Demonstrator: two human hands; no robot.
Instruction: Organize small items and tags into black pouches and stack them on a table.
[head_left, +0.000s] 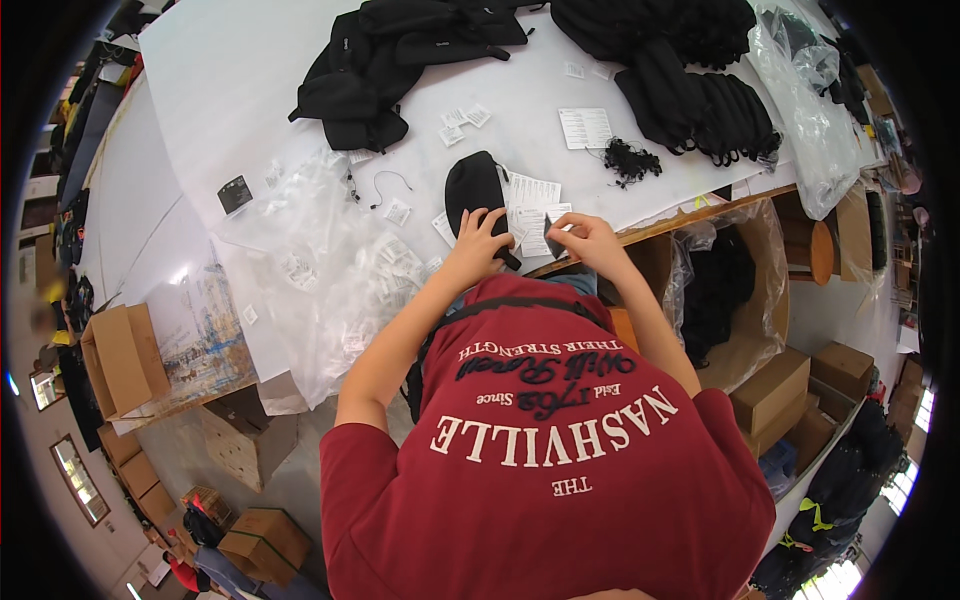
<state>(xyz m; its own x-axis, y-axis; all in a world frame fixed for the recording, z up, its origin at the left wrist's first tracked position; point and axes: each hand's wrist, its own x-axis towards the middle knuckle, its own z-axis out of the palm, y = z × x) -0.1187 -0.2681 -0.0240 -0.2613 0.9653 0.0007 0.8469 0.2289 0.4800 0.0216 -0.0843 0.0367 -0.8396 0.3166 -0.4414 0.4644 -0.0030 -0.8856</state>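
Note:
A long black fabric pouch (pixel 473 190) with a rounded end lies on the white table, close to its near edge. My left hand (pixel 478 245) is curled over the pouch's lower part, fingers pressing on the cloth. To the right of it, my right hand (pixel 592 246) is closed in a pinch on a small dark card (pixel 553 238). White printed sheets (pixel 534 190) lie beneath and beside the pouch, partly covered by it and by my hands. A dark cord loop (pixel 392 188) rests left of the pouch, near a small white label (pixel 397 211).
More black pouches (pixel 365 75) are heaped at the far left, others (pixel 700 110) at the far right. Thin black cords (pixel 630 162) lie bunched beside a printed sheet (pixel 585 128). Clear plastic bags (pixel 310 240) spread over the left side. An open carton (pixel 750 290) stands below the table's right edge.

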